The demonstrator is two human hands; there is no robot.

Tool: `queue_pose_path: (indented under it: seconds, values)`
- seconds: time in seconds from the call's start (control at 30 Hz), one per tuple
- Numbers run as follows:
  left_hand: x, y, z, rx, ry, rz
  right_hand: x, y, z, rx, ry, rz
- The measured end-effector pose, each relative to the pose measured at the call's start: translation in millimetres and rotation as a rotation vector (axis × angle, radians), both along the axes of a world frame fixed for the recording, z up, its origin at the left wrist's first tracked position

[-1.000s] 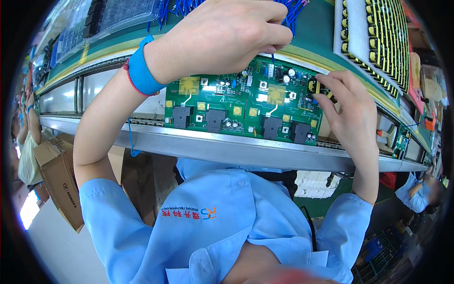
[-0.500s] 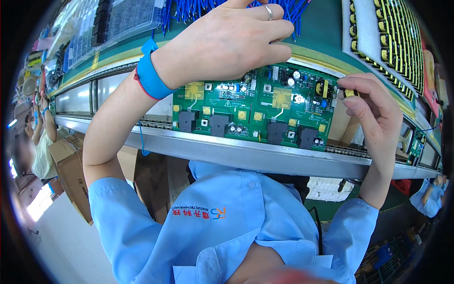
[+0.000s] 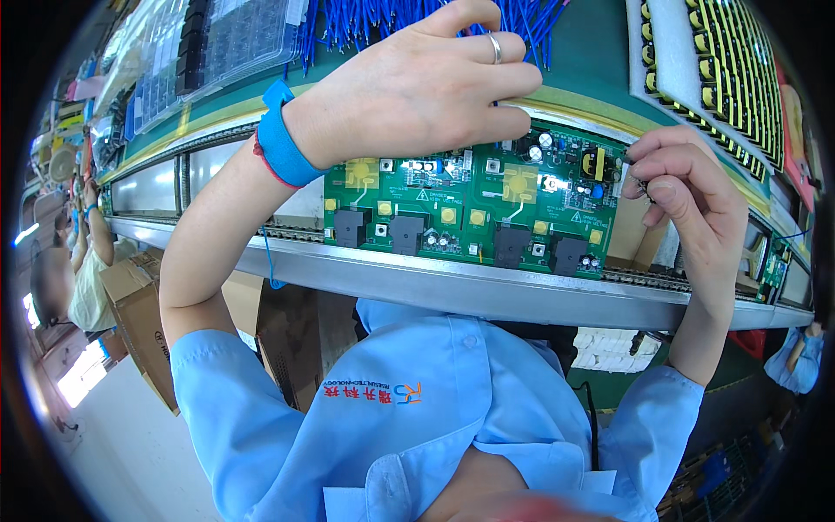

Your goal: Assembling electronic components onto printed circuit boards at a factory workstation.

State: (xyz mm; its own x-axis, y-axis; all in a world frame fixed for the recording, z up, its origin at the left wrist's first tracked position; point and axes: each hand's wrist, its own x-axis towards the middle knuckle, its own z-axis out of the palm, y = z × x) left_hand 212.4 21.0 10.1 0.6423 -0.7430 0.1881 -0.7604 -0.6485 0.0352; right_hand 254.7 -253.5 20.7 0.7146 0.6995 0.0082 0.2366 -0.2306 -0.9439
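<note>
A green circuit board (image 3: 448, 193) with black relays, yellow parts and capacitors lies across the rail in front of me. Over its far left part is my left hand (image 3: 426, 87), wearing a ring and a blue wristband (image 3: 291, 143). Its fingers are curled with their tips hidden, close to a pile of blue wires (image 3: 370, 17); what they hold, if anything, does not show. Beside the board's right end my right hand (image 3: 691, 178) pinches a small transformer (image 3: 644, 188), mostly covered by the fingers, with thin metal pins showing.
White foam trays (image 3: 670, 56) with rows of yellow-and-black transformers stand at the far right. Clear plastic compartment boxes (image 3: 239, 39) are at the far left. A metal rail (image 3: 417, 283) runs along the near side. Cardboard boxes (image 3: 135, 300) stand lower left. Other people (image 3: 91, 287) are at the sides.
In my right hand the transformer has turned: its yellow side showed before, its pins show now. My left hand has shifted slightly toward me, its index finger more bent.
</note>
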Motion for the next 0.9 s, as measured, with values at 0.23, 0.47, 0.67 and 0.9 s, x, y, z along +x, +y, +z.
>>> queue_pose_path:
  seconds: [0.23,0.47,0.67,0.9]
  values:
    - [20,4,27,-0.418,0.14,0.02,6,-1,-5,0.129,0.174,0.002]
    - [70,3,17,0.105,-0.085,0.076,13,-8,-11,0.065,0.473,0.099]
    - [77,17,-3,0.016,-0.353,-0.105,7,2,-12,0.19,0.343,-0.029]
    - [40,24,28,-0.528,-0.445,0.043,14,-4,-11,0.072,0.351,0.014]
